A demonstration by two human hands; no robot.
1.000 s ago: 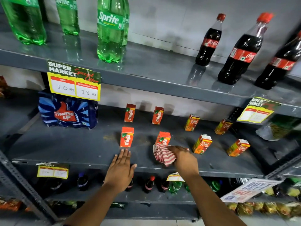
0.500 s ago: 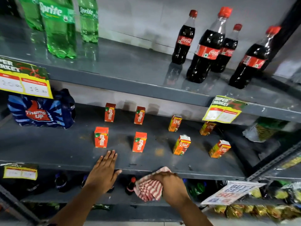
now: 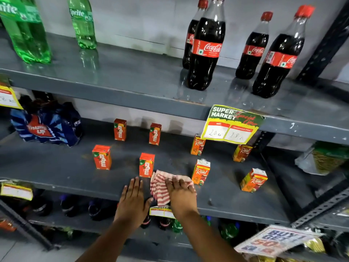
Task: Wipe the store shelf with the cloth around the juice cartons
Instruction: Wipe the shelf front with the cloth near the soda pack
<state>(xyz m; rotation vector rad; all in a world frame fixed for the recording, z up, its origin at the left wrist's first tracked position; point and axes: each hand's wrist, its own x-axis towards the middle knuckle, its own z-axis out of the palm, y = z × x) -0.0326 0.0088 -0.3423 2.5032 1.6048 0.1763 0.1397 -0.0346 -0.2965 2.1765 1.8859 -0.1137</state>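
Observation:
A red-and-white striped cloth (image 3: 160, 188) lies on the grey middle shelf (image 3: 236, 207), between a front Maaza carton (image 3: 146, 164) and a front Real carton (image 3: 200, 172). My right hand (image 3: 182, 195) presses flat on the cloth with straight fingers. My left hand (image 3: 133, 200) rests flat on the shelf's front edge, just left of the cloth, fingers straight. Another front Maaza carton (image 3: 102, 156) stands further left, and two more Maaza cartons (image 3: 120, 129) stand behind. Further Real cartons (image 3: 254, 179) stand to the right.
A Thums Up bottle pack (image 3: 47, 125) sits at the shelf's left. Coca-Cola bottles (image 3: 206, 48) and Sprite bottles (image 3: 82, 23) stand on the upper shelf. A price sign (image 3: 232, 124) hangs from that shelf's edge. Bottles fill the shelf below.
My right hand has brought the cloth up from below the shelf edge onto the shelf between the cartons. The left hand stays flat on the front edge. The view has shifted right.

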